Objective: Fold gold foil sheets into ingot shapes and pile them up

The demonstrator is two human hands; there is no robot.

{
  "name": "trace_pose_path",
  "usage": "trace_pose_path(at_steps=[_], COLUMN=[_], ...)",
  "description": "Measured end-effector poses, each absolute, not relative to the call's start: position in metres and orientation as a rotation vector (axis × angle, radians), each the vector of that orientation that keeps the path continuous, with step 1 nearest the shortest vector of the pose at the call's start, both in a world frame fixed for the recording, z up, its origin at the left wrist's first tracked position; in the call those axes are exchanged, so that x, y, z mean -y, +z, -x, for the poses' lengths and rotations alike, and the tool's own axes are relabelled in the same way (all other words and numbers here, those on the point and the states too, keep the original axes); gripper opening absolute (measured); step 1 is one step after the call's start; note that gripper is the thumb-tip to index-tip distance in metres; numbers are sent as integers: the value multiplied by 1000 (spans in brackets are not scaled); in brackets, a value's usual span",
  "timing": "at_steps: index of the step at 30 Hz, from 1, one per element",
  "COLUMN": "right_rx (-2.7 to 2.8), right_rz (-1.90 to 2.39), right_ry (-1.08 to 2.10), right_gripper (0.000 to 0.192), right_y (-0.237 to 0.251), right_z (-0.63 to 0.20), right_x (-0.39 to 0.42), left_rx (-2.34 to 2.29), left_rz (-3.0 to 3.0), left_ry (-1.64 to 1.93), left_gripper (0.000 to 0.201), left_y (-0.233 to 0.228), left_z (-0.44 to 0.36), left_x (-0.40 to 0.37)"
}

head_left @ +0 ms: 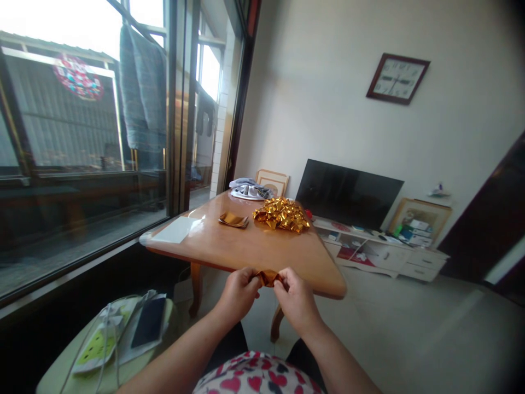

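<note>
My left hand [239,291] and my right hand [296,298] both pinch one small piece of gold foil paper [268,277] between them, just in front of the near edge of the wooden table [229,246]. On the table's far side lies a heap of folded gold foil pieces [281,214]. A short flat stack of gold foil sheets [233,220] rests to the left of the heap. Only the foil's middle shows between my fingers.
A white sheet [177,229] lies at the table's left corner, a bundle of cloth [250,189] at the far end. A stool [104,350] at lower left carries a phone [149,323] and cables. A dark TV [348,192] stands on a low white cabinet [381,249]; glass doors run along the left.
</note>
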State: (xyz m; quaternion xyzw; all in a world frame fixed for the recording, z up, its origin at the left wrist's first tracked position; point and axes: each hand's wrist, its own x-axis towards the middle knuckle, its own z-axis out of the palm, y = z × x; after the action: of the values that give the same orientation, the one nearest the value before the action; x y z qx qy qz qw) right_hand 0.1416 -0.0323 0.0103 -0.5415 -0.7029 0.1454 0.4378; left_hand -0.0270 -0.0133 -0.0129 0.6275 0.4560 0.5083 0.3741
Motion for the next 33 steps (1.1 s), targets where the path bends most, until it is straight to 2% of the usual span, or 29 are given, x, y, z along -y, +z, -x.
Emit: trace_pose_path(at_steps=[16,27,33], right_rx=[1734,1681,1664], right_rz=[1367,1218,1210], right_ry=[387,808,769], right_gripper=[10,27,27], right_y=[15,15,12], right_z=[-139,-148,-149], right_x=[35,35,32], left_rx=[-1184,-1171,-1016], left_rz=[-1619,-1321,-1156], left_ry=[1273,1177,1141], left_gripper=[17,19,20], left_y=[-6,1,0], left_z=[25,36,38], left_x=[16,7,9])
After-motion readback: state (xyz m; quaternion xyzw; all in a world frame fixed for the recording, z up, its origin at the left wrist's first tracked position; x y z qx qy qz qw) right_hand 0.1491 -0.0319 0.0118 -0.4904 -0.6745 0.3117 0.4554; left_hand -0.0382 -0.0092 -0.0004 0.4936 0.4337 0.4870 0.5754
